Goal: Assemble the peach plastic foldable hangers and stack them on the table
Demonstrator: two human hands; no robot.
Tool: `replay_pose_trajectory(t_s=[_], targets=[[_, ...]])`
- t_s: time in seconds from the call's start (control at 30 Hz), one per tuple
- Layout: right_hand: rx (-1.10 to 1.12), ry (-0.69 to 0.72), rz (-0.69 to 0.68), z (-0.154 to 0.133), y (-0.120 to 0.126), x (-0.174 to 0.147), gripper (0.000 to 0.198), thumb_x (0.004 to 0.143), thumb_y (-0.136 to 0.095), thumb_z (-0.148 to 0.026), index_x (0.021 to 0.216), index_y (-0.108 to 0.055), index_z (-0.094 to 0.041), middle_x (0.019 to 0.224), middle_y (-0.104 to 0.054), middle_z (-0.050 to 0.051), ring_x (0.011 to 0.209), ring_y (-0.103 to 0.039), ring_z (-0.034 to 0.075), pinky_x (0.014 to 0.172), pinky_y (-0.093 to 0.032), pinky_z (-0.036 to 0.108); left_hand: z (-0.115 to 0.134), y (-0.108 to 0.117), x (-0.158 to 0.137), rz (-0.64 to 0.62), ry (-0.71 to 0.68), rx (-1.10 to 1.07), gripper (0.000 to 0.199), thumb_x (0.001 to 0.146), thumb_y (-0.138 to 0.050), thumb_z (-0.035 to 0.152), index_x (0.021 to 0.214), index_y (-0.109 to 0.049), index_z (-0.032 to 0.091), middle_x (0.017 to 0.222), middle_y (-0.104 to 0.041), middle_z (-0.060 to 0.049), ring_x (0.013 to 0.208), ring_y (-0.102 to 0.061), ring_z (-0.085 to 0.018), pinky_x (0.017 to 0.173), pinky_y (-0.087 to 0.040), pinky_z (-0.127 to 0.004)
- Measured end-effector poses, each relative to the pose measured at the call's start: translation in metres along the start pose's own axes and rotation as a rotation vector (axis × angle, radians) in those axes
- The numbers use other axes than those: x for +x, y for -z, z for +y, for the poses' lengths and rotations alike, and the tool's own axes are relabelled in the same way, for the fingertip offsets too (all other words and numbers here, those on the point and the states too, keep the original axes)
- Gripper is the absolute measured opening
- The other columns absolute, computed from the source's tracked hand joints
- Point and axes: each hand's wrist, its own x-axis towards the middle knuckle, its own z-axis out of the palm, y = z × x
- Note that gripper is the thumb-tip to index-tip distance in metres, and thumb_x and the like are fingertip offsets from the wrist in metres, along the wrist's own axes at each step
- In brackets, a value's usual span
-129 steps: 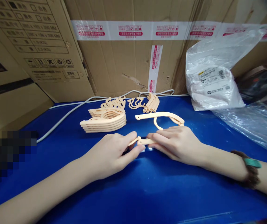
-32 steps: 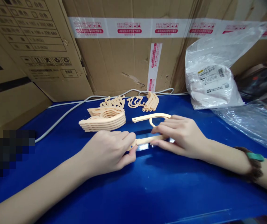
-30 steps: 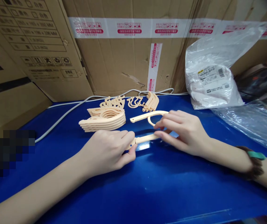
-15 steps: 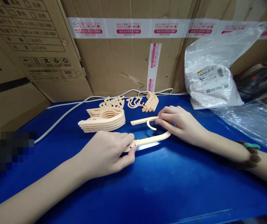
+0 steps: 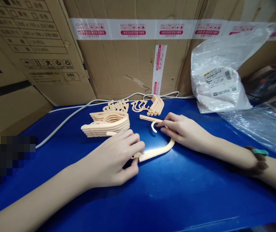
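A cream plastic folding hanger (image 5: 156, 152), with a curved lower arm, a straight bar and a small hook, is held just above or on the blue table. My left hand (image 5: 113, 156) is closed in a pinch on its near-left end, at the joint. A cream tip pokes out beyond the left knuckles; whether it belongs to the same hanger is hidden. My right hand (image 5: 187, 130) grips the far-right bend, its fingers beside the hook and covering part of the bar. Behind the left hand lies a stack of folded cream hangers (image 5: 104, 129).
Loose cream hooks (image 5: 139, 106), curved arm pieces (image 5: 157, 105) and other small parts (image 5: 116, 105) lie at the back of the blue table (image 5: 176, 193). A white cable (image 5: 72, 117) runs behind them. Cardboard boxes (image 5: 128, 64) wall the back; a plastic bag (image 5: 217, 83) stands at right.
The hanger has turned in my hands: its bar now slants up to the left, and the lower arm has dropped slightly. A cream tip has appeared behind my left hand.
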Motion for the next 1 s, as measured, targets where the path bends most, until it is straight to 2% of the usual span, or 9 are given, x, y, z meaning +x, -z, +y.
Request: replay_pose_trajectory(t_s=[0.17,0.37,0.57,0.8,0.9,1.0], targets=[[-0.078,-0.024,-0.015,-0.002,-0.0016,-0.0009,0.032,0.096,-0.042,-0.03,0.119,-0.062,-0.021,0.097,-0.056,0.008,0.076,-0.057,0.018,0.073,-0.043,0.032,-0.0004,-0.0011,0.0005,0.018,-0.036,-0.003,0.013,0.082,-0.043,0.011,0.083,-0.054,0.017,0.088,-0.053,-0.004,0.084,-0.044,-0.02,0.079,-0.035,-0.037],[-0.167,-0.047,-0.044,-0.0051,0.001,-0.0017,0.033,0.097,-0.04,-0.032,0.121,-0.061,-0.022,0.093,-0.057,0.008,0.074,-0.058,0.019,0.071,-0.041,0.031,-0.0001,-0.0046,0.0007,0.087,-0.086,-0.042,0.017,0.08,-0.044,0.007,0.086,-0.055,0.019,0.104,-0.057,-0.007,0.098,-0.047,-0.022,0.096,-0.032,-0.043],[-0.205,-0.061,-0.057,-0.0068,0.0015,-0.0021,0.034,0.097,-0.038,-0.035,0.122,-0.059,-0.024,0.093,-0.057,0.007,0.072,-0.058,0.019,0.068,-0.039,0.031,0.0003,-0.005,0.0006,0.083,-0.101,-0.071,0.019,0.081,-0.043,0.006,0.087,-0.055,0.019,0.109,-0.058,-0.008,0.101,-0.049,-0.023,0.092,-0.037,-0.041],[-0.244,-0.052,-0.055,-0.0085,0.0021,-0.0021,0.035,0.097,-0.038,-0.035,0.125,-0.057,-0.023,0.092,-0.058,0.006,0.073,-0.058,0.019,0.067,-0.037,0.03,0.0007,-0.0048,-0.0006,0.084,-0.079,-0.062,0.022,0.086,-0.041,0.006,0.092,-0.058,0.019,0.125,-0.053,-0.008,0.118,-0.044,-0.022,0.097,-0.037,-0.037],[-0.258,-0.051,-0.061,-0.008,0.002,-0.0022,0.035,0.097,-0.039,-0.032,0.125,-0.057,-0.023,0.093,-0.059,0.007,0.071,-0.058,0.018,0.066,-0.036,0.029,-0.0011,-0.0062,-0.0012,0.072,-0.039,-0.056,0.026,0.088,-0.041,0.007,0.099,-0.06,0.021,0.133,-0.048,-0.007,0.116,-0.047,-0.021,0.094,-0.04,-0.035],[-0.273,-0.059,-0.072,-0.0083,0.0023,-0.0022,0.035,0.098,-0.037,-0.029,0.125,-0.057,-0.023,0.092,-0.06,0.007,0.07,-0.058,0.018,0.064,-0.035,0.029,-0.0039,-0.0078,-0.0015,0.059,-0.008,-0.056,0.028,0.089,-0.041,0.007,0.103,-0.06,0.022,0.131,-0.051,-0.005,0.108,-0.052,-0.021,0.088,-0.043,-0.034]])
